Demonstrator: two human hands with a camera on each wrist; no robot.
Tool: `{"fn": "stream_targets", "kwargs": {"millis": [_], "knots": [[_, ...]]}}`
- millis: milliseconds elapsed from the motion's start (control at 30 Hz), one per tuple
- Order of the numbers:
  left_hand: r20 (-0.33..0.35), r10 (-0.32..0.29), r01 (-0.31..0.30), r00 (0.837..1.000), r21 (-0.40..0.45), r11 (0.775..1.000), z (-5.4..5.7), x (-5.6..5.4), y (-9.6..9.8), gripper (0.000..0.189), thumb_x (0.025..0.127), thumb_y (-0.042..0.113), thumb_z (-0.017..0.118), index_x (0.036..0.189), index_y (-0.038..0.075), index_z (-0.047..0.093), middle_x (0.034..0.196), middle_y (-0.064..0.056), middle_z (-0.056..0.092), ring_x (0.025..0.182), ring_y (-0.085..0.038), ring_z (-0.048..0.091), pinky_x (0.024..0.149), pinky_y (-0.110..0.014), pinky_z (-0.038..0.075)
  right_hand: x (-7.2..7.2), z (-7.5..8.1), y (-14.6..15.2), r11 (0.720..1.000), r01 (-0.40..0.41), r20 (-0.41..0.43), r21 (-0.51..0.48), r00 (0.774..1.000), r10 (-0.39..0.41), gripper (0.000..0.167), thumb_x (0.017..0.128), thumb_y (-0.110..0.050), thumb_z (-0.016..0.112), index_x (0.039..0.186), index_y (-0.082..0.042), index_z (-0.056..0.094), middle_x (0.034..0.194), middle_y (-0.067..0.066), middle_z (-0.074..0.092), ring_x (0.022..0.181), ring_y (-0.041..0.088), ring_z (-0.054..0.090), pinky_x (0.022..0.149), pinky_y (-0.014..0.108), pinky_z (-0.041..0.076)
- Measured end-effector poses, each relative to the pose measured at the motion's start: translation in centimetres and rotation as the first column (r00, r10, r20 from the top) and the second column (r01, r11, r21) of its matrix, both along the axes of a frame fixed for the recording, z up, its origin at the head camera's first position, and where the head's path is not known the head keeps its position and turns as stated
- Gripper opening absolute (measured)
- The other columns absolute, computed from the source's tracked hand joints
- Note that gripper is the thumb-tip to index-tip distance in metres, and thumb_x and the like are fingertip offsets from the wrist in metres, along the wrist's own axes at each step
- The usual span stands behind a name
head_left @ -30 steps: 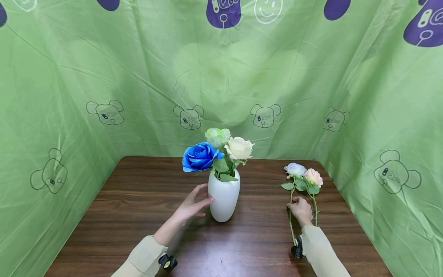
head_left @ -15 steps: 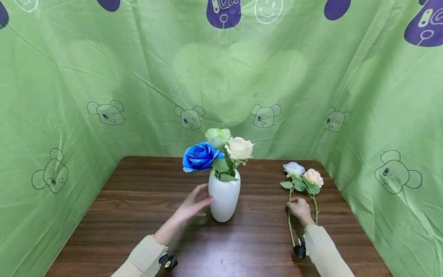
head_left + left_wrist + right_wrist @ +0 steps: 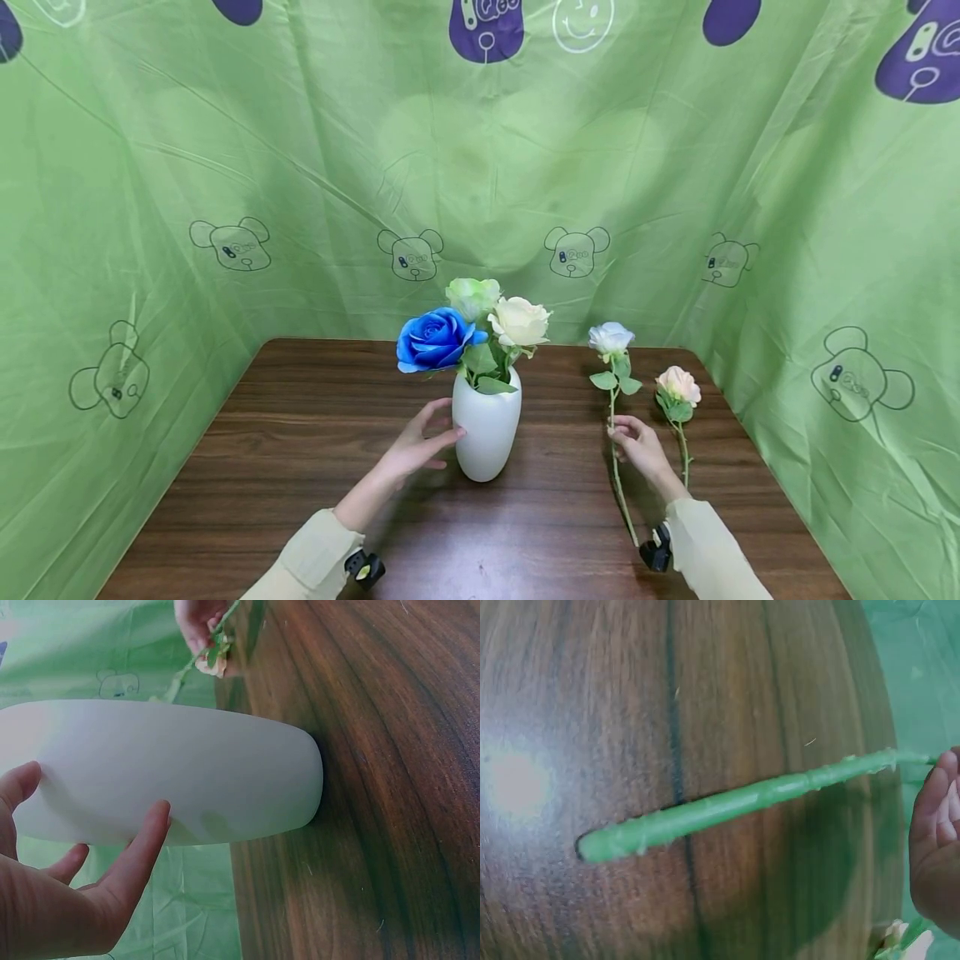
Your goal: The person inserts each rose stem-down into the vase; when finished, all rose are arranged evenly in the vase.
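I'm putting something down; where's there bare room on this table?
Free: the table left of the left hand, the strip between the vase and the pale blue flower, and the near stretch between the sleeves. Crowded: the vase's left, by that hand, and around the right hand and pink flower.

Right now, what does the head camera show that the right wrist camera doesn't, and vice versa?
Only the head view shows the white oval vase, the blue rose in it, the left hand beside it, and the pale lilac flower head atop the long green stem.

Only the right wrist view shows the stem's nubbly surface clearly.

Both show the right hand pinching the stem, the brown wood-grain table and the green cloth backdrop.
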State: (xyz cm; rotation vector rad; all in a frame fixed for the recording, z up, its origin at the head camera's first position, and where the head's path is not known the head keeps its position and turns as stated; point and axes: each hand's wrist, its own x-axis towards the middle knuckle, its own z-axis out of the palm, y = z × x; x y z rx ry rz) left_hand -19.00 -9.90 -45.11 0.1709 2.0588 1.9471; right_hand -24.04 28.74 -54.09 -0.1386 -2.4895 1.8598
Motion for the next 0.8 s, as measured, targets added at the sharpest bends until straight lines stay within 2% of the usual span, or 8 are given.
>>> {"fn": "stream_targets", "kwargs": {"millis": [133,233,400,467,633,800], "knots": [[-0.003,0.001,-0.001,1.0,-0.003,1.0,0.0,0.0,0.0,0.065,0.08,0.031,0.065,0.133,0.014,0.032,0.123,-0.024,0.038,0.1,-0.035,0.049,0.067,-0.047,0.049,-1.7,-3.1,1.3,0.998,-0.054,-0.164,-0.038,0.985,0.048,0.028,0.083,-0.016,0.061,0.107,-0.003,0.055,0.082,0.006,0.058,0.047,0.012,0.052,0.044,0.026,0.047],[-0.003,0.002,-0.002,1.0,-0.005,1.0,0.0,0.0,0.0,0.065,0.08,0.031,0.066,0.133,0.014,0.032,0.123,-0.024,0.038,0.1,-0.035,0.049,0.067,-0.046,0.049,-2.1,-3.1,1.5,0.984,-0.135,-0.243,-0.115,0.964,0.104,0.029,0.084,-0.017,0.061,0.109,-0.004,0.054,0.083,0.006,0.059,0.05,0.012,0.054,0.044,0.025,0.047],[0.0,0.004,-0.004,1.0,-0.006,1.0,0.0,0.1,0.0,0.065,0.08,0.031,0.066,0.133,0.014,0.032,0.122,-0.024,0.039,0.1,-0.035,0.049,0.067,-0.046,0.049,0.0,3.0,-1.3,0.963,-0.207,-0.305,-0.173,0.941,0.148,0.03,0.085,-0.004,0.056,0.111,0.009,0.047,0.083,0.016,0.059,0.053,0.014,0.055,0.047,0.027,0.049],[0.0,0.003,-0.003,1.0,-0.007,1.0,0.0,0.1,0.0,0.065,0.08,0.031,0.066,0.133,0.014,0.032,0.123,-0.024,0.039,0.1,-0.035,0.049,0.067,-0.046,0.049,0.7,5.4,-2.5,0.968,-0.201,-0.327,-0.153,0.934,0.142,0.028,0.085,0.001,0.055,0.109,0.012,0.046,0.082,0.022,0.058,0.053,0.015,0.056,0.048,0.03,0.049],[0.0,0.004,-0.004,1.0,-0.006,1.0,0.0,0.0,0.0,0.064,0.08,0.03,0.065,0.133,0.014,0.032,0.123,-0.024,0.039,0.1,-0.034,0.05,0.067,-0.046,0.049,1.4,8.6,-4.4,0.953,-0.243,-0.421,-0.18,0.895,0.148,0.025,0.084,0.008,0.054,0.108,0.008,0.05,0.081,0.024,0.058,0.054,0.015,0.057,0.048,0.031,0.05],[0.004,0.008,-0.008,1.0,0.0,1.0,0.1,0.1,0.1,0.064,0.08,0.03,0.066,0.133,0.014,0.033,0.122,-0.023,0.039,0.1,-0.034,0.049,0.067,-0.046,0.049,2.0,11.3,-6.2,0.923,-0.316,-0.506,-0.221,0.846,0.168,0.024,0.083,0.009,0.053,0.107,0.009,0.05,0.081,0.016,0.061,0.057,0.014,0.057,0.05,0.026,0.049]]}}
